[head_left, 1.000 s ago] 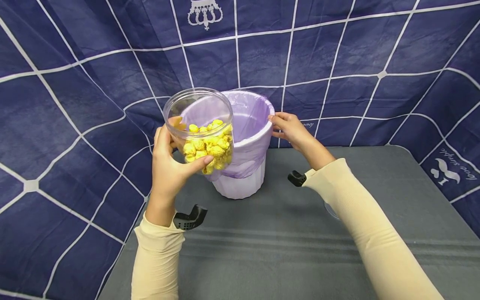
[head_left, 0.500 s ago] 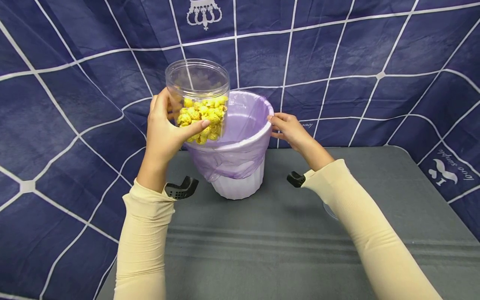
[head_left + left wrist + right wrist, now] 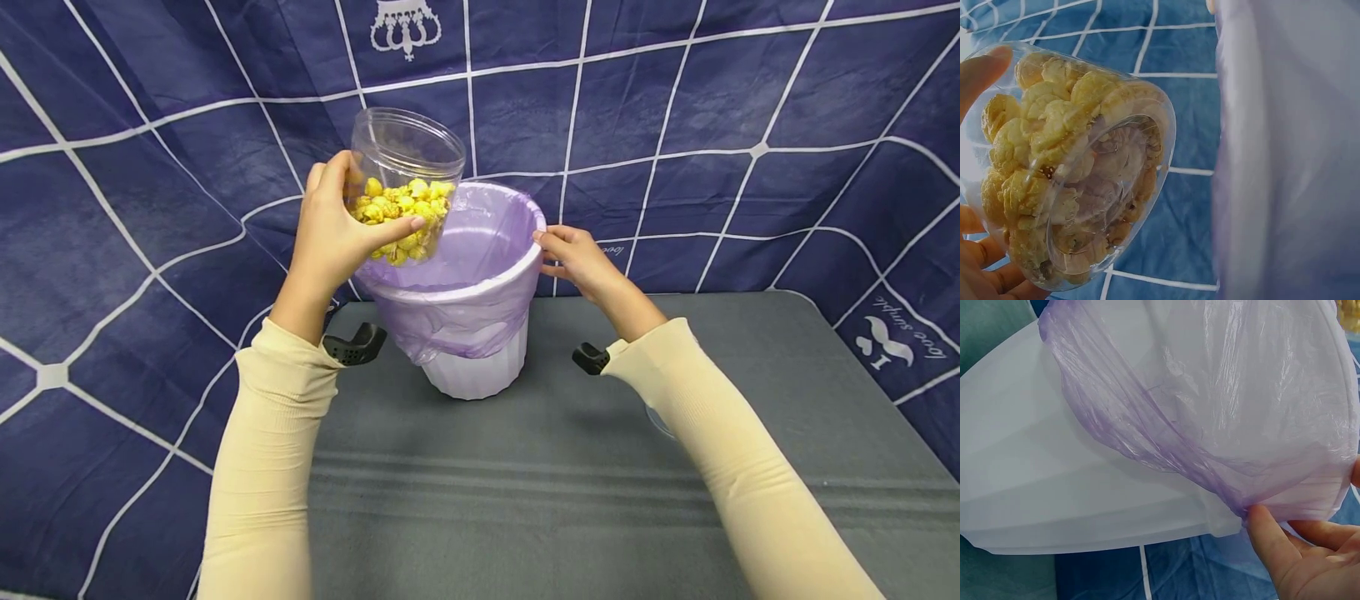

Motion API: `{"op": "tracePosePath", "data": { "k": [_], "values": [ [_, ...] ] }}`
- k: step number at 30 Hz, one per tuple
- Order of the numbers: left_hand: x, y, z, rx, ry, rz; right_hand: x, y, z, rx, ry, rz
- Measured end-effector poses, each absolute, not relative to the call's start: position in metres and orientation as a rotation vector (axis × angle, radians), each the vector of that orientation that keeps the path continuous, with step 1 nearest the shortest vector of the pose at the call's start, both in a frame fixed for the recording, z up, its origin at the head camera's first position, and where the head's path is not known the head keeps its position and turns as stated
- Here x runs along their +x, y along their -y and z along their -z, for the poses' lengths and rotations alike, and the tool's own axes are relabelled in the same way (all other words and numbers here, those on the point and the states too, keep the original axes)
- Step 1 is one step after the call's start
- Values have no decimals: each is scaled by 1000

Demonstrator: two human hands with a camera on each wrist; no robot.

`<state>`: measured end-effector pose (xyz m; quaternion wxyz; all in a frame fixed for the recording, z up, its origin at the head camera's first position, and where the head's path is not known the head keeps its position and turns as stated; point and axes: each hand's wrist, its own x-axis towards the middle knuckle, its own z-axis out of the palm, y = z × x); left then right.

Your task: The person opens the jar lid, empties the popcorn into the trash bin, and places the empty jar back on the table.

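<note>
My left hand grips a clear plastic jar, thumb on the near side and fingers round the far left. Yellow popcorn fills its lower part. The open-topped jar leans a little to the right, over the left part of a white trash bin. A thin purple trash bag lines the bin and folds over its rim. My right hand pinches the bin's right rim with the bag. In the right wrist view its thumb presses the bag's gathered edge.
The bin stands upright on a dark grey table, close to a blue curtain with white grid lines. A clear round rim, perhaps a lid, lies on the table, partly hidden by the right sleeve.
My left hand has raised the jar from the bin's near left side to above its left rim, and the jar now leans right. My right hand stays on the rim.
</note>
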<state>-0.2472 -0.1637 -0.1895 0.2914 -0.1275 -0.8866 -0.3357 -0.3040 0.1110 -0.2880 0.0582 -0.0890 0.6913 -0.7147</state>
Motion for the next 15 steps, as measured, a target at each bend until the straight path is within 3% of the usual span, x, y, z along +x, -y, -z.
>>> {"op": "tracePosePath", "data": {
  "k": [15],
  "values": [
    [-262,168,164,-351,2595,573,-304,-112,289,-286,-2081,2181]
  ]
}}
